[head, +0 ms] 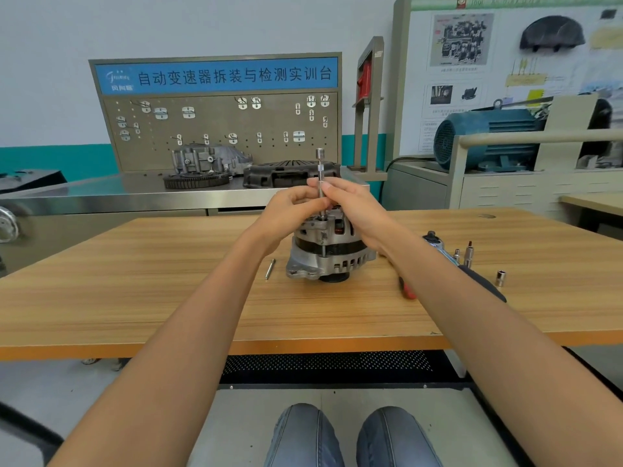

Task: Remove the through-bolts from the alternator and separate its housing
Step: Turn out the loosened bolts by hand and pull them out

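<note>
Fingers (328, 187) of both hands pinch the thin steel extension bar (320, 183), upright over the alternator (328, 251). Left hand (290, 210) and right hand (357, 210) close narrowly around the shaft, just above the housing. The alternator looks heavy and rigid, so steady its ribbed body. One bolt (270, 268) lies just left of it.

Both arms extended; left hand (292, 210) & right hand (354, 205) fingers pinched together.

pegboard panel (219, 129) behind | blue motor (488, 139) right | loose socket (501, 277) on wooden table (135, 281)
</note>
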